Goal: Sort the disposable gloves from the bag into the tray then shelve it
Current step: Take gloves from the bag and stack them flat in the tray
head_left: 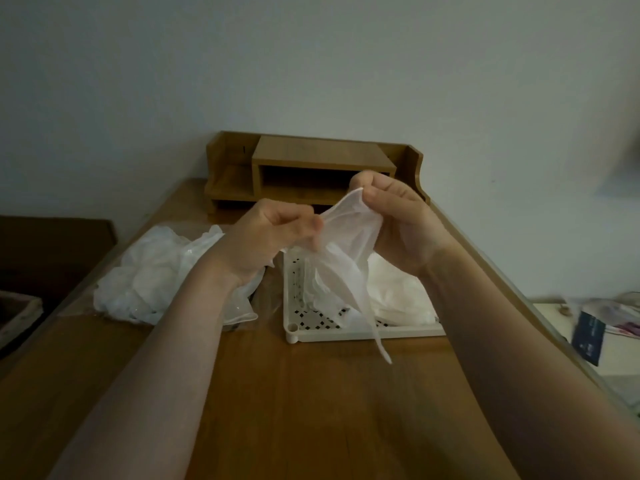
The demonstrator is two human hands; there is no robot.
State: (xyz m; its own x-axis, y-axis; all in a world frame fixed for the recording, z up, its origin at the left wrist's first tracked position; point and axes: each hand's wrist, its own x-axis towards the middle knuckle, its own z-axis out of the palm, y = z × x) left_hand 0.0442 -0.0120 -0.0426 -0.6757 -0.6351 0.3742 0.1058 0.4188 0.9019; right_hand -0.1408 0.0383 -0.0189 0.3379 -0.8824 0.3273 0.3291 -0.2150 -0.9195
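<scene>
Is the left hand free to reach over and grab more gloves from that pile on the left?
Probably not yet. The left hand and the right hand both pinch one glove above the tray. The pile of gloves lies close beside the left wrist, with nothing between them.

We see a translucent milky-white thin plastic glove [341, 247] above an off-white plastic tray [346, 332] whose floor is pierced in a diamond lattice (dark through the holes); a heap of filmy white gloves [152, 275] lies on the warm honey-brown wooden desk [311, 410], before a matching brown wooden shelf [311, 161]
</scene>
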